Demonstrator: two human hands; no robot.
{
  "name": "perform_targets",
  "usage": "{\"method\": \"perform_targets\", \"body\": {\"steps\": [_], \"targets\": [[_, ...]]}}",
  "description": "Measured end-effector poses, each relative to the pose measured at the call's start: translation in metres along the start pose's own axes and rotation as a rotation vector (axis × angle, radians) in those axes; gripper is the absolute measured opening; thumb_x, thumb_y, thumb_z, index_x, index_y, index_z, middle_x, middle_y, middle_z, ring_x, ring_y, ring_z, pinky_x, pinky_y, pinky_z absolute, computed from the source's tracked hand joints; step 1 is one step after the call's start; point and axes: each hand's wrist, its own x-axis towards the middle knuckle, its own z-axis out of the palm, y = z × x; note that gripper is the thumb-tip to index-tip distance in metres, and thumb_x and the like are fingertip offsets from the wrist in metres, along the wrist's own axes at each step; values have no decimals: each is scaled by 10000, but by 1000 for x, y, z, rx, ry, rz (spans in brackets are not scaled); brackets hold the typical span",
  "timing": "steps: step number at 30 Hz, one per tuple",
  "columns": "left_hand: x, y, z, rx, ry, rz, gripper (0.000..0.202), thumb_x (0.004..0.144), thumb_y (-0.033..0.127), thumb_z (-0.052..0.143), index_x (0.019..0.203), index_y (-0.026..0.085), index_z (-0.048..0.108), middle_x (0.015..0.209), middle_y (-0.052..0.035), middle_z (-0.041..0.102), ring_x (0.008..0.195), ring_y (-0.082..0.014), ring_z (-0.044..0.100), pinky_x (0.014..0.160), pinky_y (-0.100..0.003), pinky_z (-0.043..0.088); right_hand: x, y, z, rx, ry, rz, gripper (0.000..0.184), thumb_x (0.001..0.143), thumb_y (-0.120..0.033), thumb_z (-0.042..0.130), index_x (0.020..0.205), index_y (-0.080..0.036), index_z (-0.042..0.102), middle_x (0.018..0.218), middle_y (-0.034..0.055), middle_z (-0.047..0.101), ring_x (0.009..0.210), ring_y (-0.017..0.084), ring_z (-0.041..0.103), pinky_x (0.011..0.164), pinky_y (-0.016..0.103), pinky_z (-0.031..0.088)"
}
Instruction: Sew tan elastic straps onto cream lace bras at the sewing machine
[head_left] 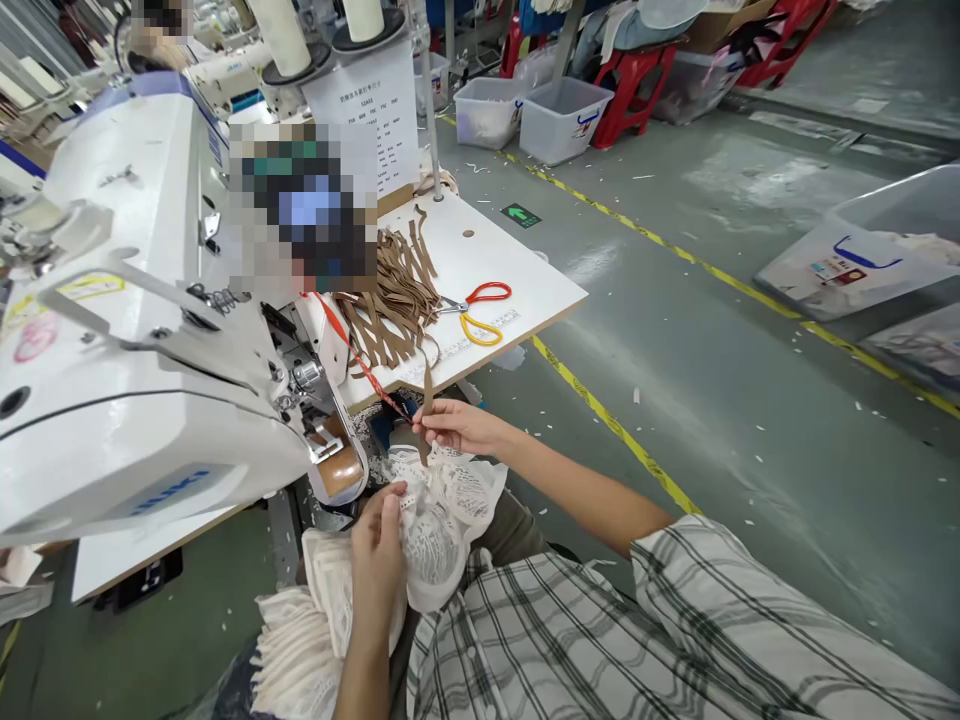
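My left hand [380,548] is closed on a piece of white lace fabric [442,520] that lies on my lap, below the arm of a white sewing machine [127,330]. My right hand [454,424] pinches one brown strap [428,385] that hangs down from a pile of brown straps [394,295] on the white table [525,265]. The strap's lower end meets the lace. More white lace pieces [296,640] are bunched at my left knee.
Scissors with one red and one yellow handle [476,308] lie on the table beside the straps. A paper sheet [371,120] stands behind thread cones. Plastic bins [559,118] and red stools stand across a yellow floor line; another bin [870,250] is at right.
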Motion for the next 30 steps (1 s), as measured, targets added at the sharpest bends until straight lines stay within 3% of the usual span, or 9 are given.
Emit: {"method": "perform_targets", "body": {"steps": [4, 9, 12, 14, 17, 19, 22, 26, 30], "targets": [[2, 10, -4, 4, -152, 84, 394, 927, 482, 528, 1005, 157, 736, 1018, -96, 754, 964, -247, 680, 851, -334, 512, -22, 22, 28, -20, -70, 17, 300, 751, -331, 839, 953, -139, 726, 921, 35, 738, 694, 45, 676, 640, 134, 556], [-9, 9, 2, 24, -181, 173, 323, 960, 375, 527, 742, 165, 640, 694, -8, 627, 660, -134, 554, 641, -233, 428, -40, 39, 48, -95, 74, -18, 355, 742, -434, 828, 954, -161, 748, 777, -3, 700, 605, 43, 596, 594, 162, 499], [-16, 11, 7, -5, -135, 174, 268, 955, 334, 550, 771, 166, 649, 690, 1, 624, 647, -124, 546, 619, -220, 424, -47, 42, 52, -122, 127, -46, 356, 769, -457, 804, 971, -170, 747, 734, -18, 669, 617, 49, 578, 601, 168, 480], [-18, 16, 8, -23, -107, 208, 256, 967, 311, 546, 794, 167, 671, 694, 0, 646, 638, -119, 563, 611, -213, 439, -49, 38, 54, -172, 72, -34, 319, 801, -438, 782, 967, -168, 743, 738, -15, 664, 638, 57, 577, 610, 179, 476], [-17, 26, -1, -9, -89, 408, 190, 974, 247, 554, 935, 174, 725, 835, -27, 742, 748, -133, 670, 691, -212, 508, -44, 24, 60, -255, 22, -53, 274, 807, -411, 782, 905, -161, 727, 681, -22, 643, 586, 61, 550, 565, 189, 456], [-13, 29, -13, 85, -8, 600, 187, 966, 187, 567, 1056, 188, 731, 972, -47, 773, 875, -145, 714, 786, -221, 535, -34, 9, 66, -285, 82, -140, 273, 807, -426, 775, 851, -168, 697, 625, -36, 616, 533, 60, 525, 531, 192, 442], [-4, 25, -34, 364, 272, 757, 287, 958, 118, 553, 1182, 204, 711, 1102, -70, 754, 1017, -154, 702, 859, -224, 522, -15, -11, 80, -428, 125, -238, 295, 801, -449, 765, 812, -173, 663, 627, -27, 619, 551, 78, 562, 552, 208, 469], [5, 14, -52, 625, 470, 621, 287, 971, 184, 552, 1197, 207, 727, 1058, -86, 690, 923, -152, 657, 775, -238, 494, 11, -23, 96, -717, 91, -286, 283, 804, -439, 735, 842, -169, 659, 708, -4, 647, 621, 115, 615, 614, 250, 499], [5, 10, -61, 643, 368, 472, 315, 995, 279, 514, 1230, 228, 718, 845, -37, 662, 695, -127, 593, 648, -222, 437, 33, -22, 104, -1009, 111, -441, 188, 841, -349, 663, 807, -165, 653, 707, -9, 615, 641, 116, 552, 617, 256, 432]]}}
